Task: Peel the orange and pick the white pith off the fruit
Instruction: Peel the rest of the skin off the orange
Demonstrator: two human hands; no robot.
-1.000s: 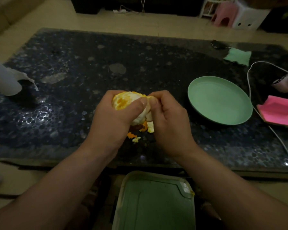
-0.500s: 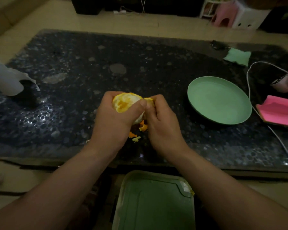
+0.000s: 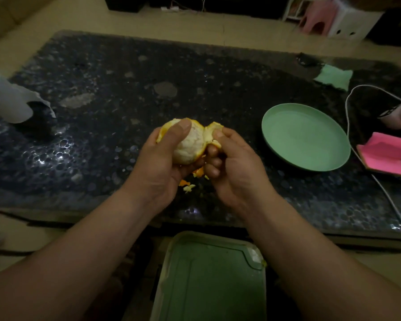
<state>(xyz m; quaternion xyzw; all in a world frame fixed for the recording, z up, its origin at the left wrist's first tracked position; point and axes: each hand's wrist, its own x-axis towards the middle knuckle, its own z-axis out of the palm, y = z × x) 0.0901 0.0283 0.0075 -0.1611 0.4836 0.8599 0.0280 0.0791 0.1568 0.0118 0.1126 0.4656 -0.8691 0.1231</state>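
Observation:
A half-peeled orange (image 3: pixel 188 147) sits above the dark table, its pale pith-covered flesh facing me. My left hand (image 3: pixel 162 163) grips it, thumb laid over the top. My right hand (image 3: pixel 232 167) pinches a flap of peel (image 3: pixel 212 135) still joined to the fruit's right side. Small orange and white peel scraps (image 3: pixel 188 185) lie on the table just below the hands.
A green plate (image 3: pixel 306 137) lies to the right on the dark pebbled table (image 3: pixel 102 135). A white cable (image 3: pixel 350 105), pink notepad (image 3: pixel 387 156) and green cloth (image 3: pixel 333 76) are at far right. A white paper roll (image 3: pixel 7 103) stands far left. A green bin (image 3: pixel 211 279) sits below the table's front edge.
My right hand has pulled the peel flap away to the right, baring more pale flesh. The orange has turned in my left hand and both hands have risen slightly.

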